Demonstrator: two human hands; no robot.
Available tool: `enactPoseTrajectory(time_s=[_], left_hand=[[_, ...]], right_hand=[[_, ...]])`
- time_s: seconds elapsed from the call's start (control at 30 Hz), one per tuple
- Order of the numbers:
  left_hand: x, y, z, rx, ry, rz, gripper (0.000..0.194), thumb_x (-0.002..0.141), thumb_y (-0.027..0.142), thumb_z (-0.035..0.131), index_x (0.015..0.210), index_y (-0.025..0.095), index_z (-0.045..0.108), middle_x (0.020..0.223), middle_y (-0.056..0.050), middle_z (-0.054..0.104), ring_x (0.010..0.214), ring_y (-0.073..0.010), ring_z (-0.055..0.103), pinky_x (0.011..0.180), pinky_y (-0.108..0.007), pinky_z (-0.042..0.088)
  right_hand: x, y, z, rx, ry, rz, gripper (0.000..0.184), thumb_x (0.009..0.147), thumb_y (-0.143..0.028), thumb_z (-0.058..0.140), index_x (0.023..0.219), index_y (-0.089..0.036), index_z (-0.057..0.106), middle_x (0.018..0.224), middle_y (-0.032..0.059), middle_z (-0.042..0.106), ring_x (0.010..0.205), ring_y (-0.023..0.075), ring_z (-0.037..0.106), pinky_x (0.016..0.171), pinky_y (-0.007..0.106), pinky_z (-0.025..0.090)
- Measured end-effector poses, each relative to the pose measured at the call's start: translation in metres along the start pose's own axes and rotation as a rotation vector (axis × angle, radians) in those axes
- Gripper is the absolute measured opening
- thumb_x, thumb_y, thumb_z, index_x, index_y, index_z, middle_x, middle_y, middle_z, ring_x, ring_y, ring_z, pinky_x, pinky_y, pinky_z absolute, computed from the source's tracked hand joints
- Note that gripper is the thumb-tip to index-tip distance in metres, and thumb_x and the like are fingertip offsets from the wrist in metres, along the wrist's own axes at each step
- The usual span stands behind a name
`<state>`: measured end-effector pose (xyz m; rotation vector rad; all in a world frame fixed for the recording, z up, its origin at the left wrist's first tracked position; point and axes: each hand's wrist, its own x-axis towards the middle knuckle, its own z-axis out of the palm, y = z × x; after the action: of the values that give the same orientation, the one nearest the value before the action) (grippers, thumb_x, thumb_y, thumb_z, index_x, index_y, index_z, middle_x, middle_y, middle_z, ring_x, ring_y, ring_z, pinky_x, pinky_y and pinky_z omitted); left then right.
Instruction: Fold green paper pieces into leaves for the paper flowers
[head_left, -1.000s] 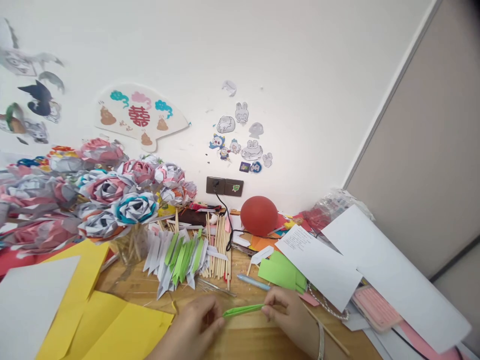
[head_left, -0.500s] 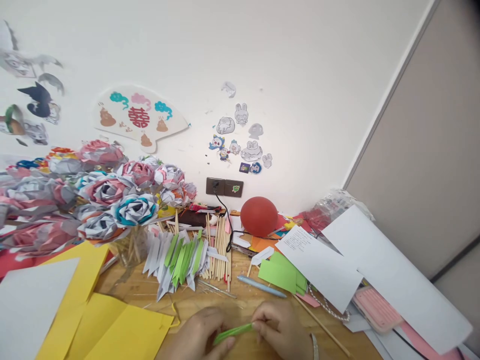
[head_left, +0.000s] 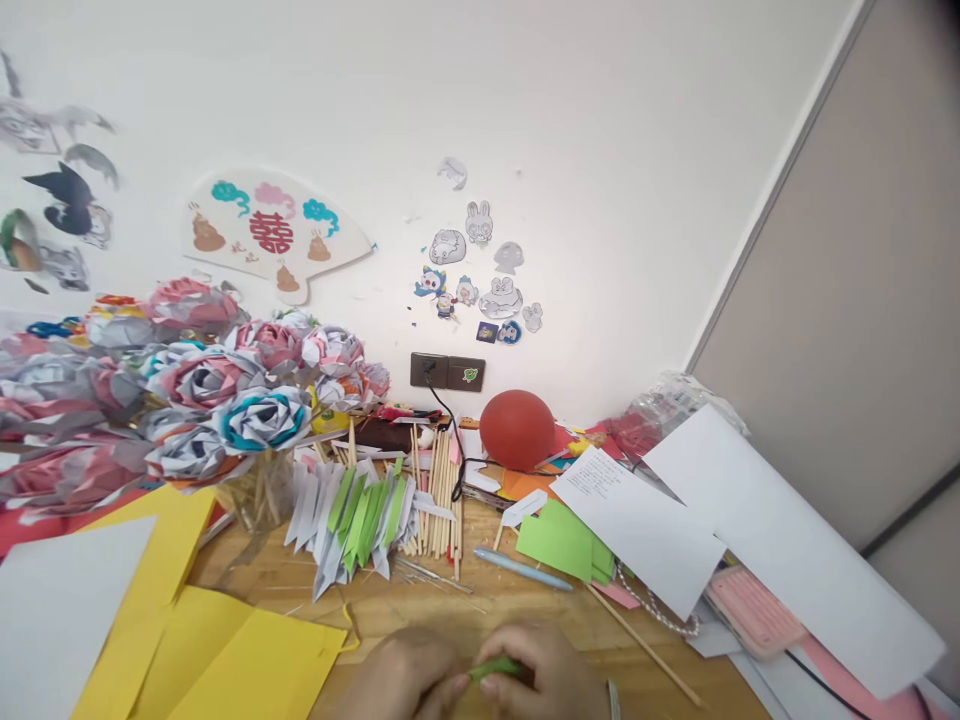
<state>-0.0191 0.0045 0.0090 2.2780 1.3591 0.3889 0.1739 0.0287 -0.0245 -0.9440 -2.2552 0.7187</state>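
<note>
Low at the front of the wooden table, my left hand (head_left: 409, 672) and my right hand (head_left: 536, 668) are close together, both pinching a small folded strip of green paper (head_left: 495, 668). Most of the strip is covered by my fingers. Just beyond my hands lie a pair of metal tweezers (head_left: 435, 574) and a light blue pen (head_left: 523, 569). Farther back is a row of folded white and green paper pieces (head_left: 364, 520). To the right, a stack of green paper sheets (head_left: 556, 542) rests near a thin wooden stick (head_left: 641, 645).
Yellow paper sheets (head_left: 255, 660) cover the left side. Paper flowers (head_left: 202, 375) stand in a clear container (head_left: 262, 490) behind them. Wooden sticks (head_left: 439, 490) and a red balloon (head_left: 517, 430) are near the wall. White paper (head_left: 795, 550) and a pink keyboard (head_left: 756, 612) lie at right.
My hands have drawn closer together, the right one shifting left. The green paper strip, longer in view before, is now mostly hidden between my fingers. The view has shifted slightly.
</note>
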Motion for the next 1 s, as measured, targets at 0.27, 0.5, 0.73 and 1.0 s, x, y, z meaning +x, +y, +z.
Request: enactPoseTrajectory(time_s=[0.27,0.5,0.73,1.0], left_hand=[[0.006,-0.019,0.006,-0.080,0.065,-0.091,0.025,0.084,0.032,0.046,0.067,0.020,0.059,0.070,0.001,0.063,0.070,-0.0146,0.058,0.063,-0.020,0.037],[0.005,-0.015,0.001,-0.164,0.094,-0.084,0.023,0.081,0.036,0.047,0.075,0.020,0.062,0.074,-0.001,0.063,0.071,-0.0164,0.056,0.064,-0.022,0.038],[0.010,-0.010,-0.001,-0.417,0.042,-0.134,0.029,0.077,0.039,0.045,0.080,0.016,0.061,0.062,0.003,0.046,0.063,-0.0146,0.047,0.058,-0.022,0.035],[0.009,-0.009,0.004,-0.345,0.063,-0.175,0.021,0.075,0.034,0.049,0.080,0.019,0.063,0.069,0.001,0.055,0.069,-0.0162,0.051,0.063,-0.022,0.038]], right_hand=[[0.000,0.005,-0.014,0.054,0.068,0.031,0.039,0.089,-0.046,0.042,0.074,-0.017,0.063,0.056,0.0012,0.064,0.054,0.0139,0.057,0.056,0.022,0.041],[0.001,0.006,-0.022,-0.005,0.151,0.004,0.048,0.092,-0.050,0.035,0.063,-0.019,0.059,0.059,0.0012,0.063,0.059,0.0142,0.058,0.061,0.023,0.042],[0.001,0.006,-0.023,-0.012,0.196,-0.076,0.041,0.089,-0.053,0.040,0.086,-0.020,0.064,0.073,0.0042,0.067,0.067,0.0165,0.059,0.063,0.025,0.044],[0.000,0.007,-0.013,-0.054,0.106,-0.114,0.049,0.091,-0.055,0.032,0.089,-0.018,0.064,0.076,0.0066,0.068,0.069,0.0175,0.061,0.066,0.027,0.045]])
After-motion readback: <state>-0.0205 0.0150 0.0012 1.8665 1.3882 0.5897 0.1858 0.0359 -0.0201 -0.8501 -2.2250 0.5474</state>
